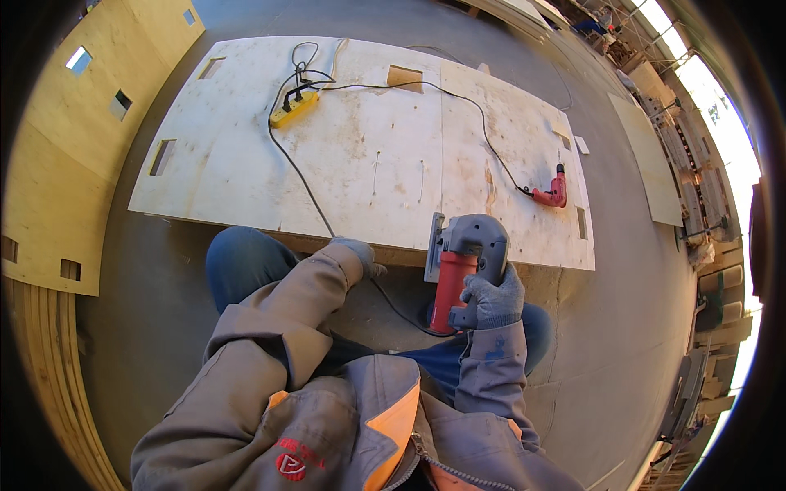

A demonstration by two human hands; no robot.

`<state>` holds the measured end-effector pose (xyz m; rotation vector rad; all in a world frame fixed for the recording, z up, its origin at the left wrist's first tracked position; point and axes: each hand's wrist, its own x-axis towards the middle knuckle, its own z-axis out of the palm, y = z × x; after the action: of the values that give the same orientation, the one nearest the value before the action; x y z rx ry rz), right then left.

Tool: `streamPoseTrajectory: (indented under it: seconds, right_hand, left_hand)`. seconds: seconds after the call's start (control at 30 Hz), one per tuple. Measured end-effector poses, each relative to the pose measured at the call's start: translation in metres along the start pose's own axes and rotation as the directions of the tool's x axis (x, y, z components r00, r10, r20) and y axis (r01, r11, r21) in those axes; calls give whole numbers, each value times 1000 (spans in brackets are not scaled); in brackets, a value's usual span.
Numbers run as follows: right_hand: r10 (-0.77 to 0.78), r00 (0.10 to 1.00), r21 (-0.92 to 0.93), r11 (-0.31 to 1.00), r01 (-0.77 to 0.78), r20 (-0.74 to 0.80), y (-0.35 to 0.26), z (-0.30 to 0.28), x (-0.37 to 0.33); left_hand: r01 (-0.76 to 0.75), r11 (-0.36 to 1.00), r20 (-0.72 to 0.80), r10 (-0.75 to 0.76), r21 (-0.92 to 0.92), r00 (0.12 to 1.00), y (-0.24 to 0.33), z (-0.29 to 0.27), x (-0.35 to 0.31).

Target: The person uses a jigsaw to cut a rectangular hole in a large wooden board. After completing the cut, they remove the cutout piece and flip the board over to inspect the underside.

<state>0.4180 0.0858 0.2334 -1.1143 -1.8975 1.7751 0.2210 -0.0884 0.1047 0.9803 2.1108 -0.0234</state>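
In a grey glove, my right hand is wrapped round the handle of a red and grey jigsaw. The tool stands upright at the near edge of a large plywood panel, its metal base plate facing left. My left hand, also gloved, is closed round the jigsaw's black power cord at the panel's near edge. That cord runs from a yellow power strip on the panel, through my left hand, and down to the bottom of the jigsaw. The saw blade cannot be made out.
A red drill lies at the panel's right, corded to the power strip. Small rectangular cutouts, one of them at the far edge, open through the panel. More plywood sheets stand at left. Timber and boards line the right side.
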Motion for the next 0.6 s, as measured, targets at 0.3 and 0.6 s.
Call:
streamPoseTrajectory:
  seconds: [0.3,0.6]
  right_hand:
    - [-93,983,99,989,109,-156,-20,-64,-32]
    - [-114,955,158,974,161,-274,-25,-91,-39]
  left_hand:
    - [269,963,-73,-270,-16,960,-55,-23,-51]
    - [402,916,-495,-350,-2,796,-175,-93,-133]
